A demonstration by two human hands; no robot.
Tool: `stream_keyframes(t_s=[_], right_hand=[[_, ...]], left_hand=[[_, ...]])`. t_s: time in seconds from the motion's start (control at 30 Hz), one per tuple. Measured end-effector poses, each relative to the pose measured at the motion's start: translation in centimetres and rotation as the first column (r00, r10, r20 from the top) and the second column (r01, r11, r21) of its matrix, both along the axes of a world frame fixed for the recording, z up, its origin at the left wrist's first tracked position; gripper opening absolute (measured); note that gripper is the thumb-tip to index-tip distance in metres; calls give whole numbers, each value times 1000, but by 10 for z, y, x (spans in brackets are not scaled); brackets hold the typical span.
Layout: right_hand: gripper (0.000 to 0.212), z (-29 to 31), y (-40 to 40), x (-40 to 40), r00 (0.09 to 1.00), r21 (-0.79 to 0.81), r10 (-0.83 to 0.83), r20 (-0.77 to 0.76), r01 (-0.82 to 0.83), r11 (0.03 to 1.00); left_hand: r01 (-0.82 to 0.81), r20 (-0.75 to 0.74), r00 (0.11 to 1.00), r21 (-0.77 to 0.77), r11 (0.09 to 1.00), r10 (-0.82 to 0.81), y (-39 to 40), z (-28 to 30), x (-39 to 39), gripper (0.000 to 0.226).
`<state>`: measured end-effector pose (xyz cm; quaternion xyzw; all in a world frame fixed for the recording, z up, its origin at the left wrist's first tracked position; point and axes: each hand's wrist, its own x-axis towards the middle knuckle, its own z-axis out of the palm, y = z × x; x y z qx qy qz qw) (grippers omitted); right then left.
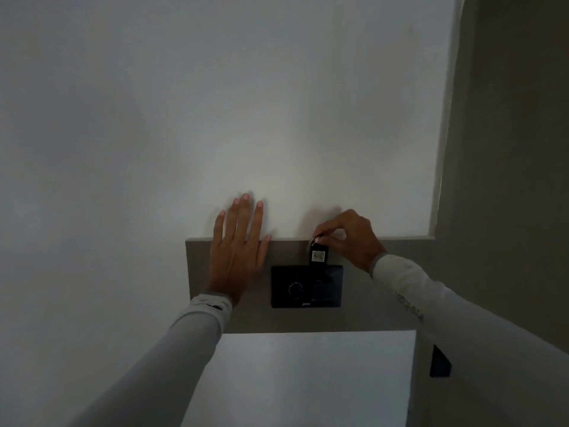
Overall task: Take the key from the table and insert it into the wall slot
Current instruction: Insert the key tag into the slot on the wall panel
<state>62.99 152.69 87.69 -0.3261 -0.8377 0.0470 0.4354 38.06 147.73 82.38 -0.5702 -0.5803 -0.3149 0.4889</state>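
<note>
A black key tag (318,256) with a pale label and a metal ring at its top stands upright, its lower end at the top edge of the black wall panel (306,286). My right hand (351,238) pinches the ring end of the key from above and to the right. Whether the key's lower end sits inside the slot is hard to tell in the dim light. My left hand (238,248) lies flat on the wall to the left of the panel, fingers spread and pointing up, holding nothing.
The black panel, with a round dial on its left half, is set in a grey-brown band (197,272) across the white wall. A white tabletop (308,374) lies below. A dark recess (508,149) runs along the right, with a small black box (440,362) low on it.
</note>
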Motion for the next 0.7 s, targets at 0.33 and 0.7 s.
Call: stream_keyframes(t_s=[0.33, 0.7], right_hand=[[17, -35, 24, -2, 984, 253, -94, 150, 53, 966], [36, -83, 14, -1, 937, 616, -334, 101, 205, 761]], left_hand=[[-9, 92, 996, -24, 1000, 11, 43, -22, 2, 63], [-6, 104, 994, -57, 998, 12, 36, -24, 5, 64]])
